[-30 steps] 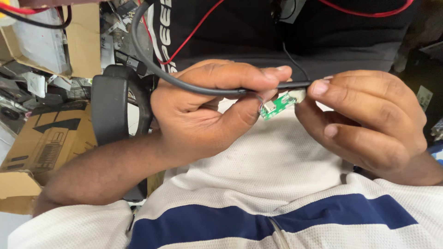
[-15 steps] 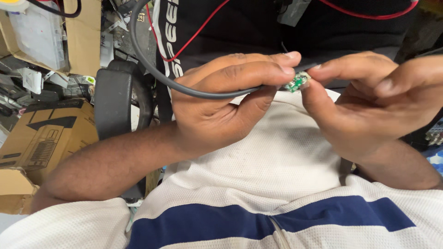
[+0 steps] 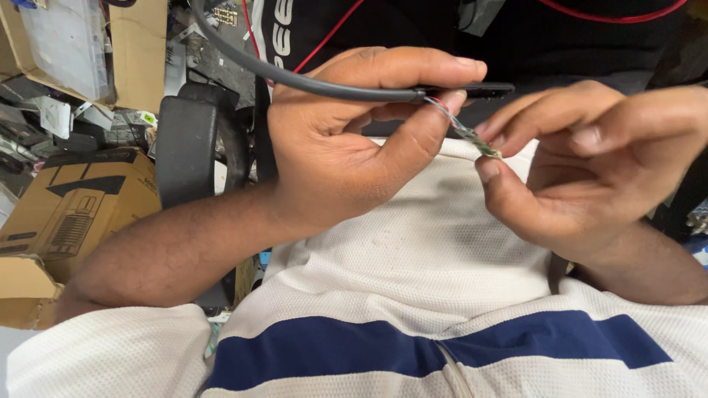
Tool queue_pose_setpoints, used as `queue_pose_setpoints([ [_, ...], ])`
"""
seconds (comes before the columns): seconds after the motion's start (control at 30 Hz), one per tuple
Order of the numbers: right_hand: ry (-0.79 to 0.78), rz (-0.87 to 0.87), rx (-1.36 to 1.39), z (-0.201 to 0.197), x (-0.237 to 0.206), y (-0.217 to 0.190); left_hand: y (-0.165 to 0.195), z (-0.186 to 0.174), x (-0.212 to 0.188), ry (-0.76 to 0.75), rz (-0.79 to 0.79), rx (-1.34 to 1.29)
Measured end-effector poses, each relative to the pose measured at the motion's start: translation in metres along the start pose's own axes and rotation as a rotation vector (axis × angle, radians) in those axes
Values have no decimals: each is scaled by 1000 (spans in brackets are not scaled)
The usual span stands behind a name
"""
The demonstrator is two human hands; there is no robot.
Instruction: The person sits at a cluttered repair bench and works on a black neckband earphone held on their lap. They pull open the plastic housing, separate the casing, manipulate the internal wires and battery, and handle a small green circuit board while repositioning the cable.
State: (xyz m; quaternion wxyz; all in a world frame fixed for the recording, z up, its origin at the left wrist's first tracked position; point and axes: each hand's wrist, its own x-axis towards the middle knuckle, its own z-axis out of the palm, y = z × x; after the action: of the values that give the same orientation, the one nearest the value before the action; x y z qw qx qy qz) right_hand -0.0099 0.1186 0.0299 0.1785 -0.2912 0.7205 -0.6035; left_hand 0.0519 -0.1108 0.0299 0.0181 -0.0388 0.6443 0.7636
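Holding a small green circuit board [image 3: 487, 149] pinched between thumb and forefinger of the right hand [image 3: 582, 169], just above the white shirt [image 3: 413, 243], tilting it so its thin coloured wires [image 3: 448, 116] stay slack rather than strained. Gripping the grey cable [image 3: 310, 82] in the left hand [image 3: 354, 140], fingers closed over it and thumb pressing near the stripped end, steadying the point where the wires come out beside a black sleeve [image 3: 483, 90]. Keeping both hands close at chest height, probably for a near look. Compared with half a second ago, pulling the board lower and farther from the cable end, exposing more wire. Sitting off to the left, a black armrest [image 3: 188, 147] and a cardboard box [image 3: 66, 214].
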Motion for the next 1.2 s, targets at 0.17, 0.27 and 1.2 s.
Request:
queue_pose_setpoints([
  [0.17, 41, 236, 202, 5, -6, 1, 1, 1, 0, 28, -67, -60],
  [0.27, 43, 265, 160, 4, -8, 2, 1, 0, 0, 24, -90, -120],
  [1.2, 14, -17, -363, -4, 18, 0, -1, 2, -1, -3, -158, -179],
])
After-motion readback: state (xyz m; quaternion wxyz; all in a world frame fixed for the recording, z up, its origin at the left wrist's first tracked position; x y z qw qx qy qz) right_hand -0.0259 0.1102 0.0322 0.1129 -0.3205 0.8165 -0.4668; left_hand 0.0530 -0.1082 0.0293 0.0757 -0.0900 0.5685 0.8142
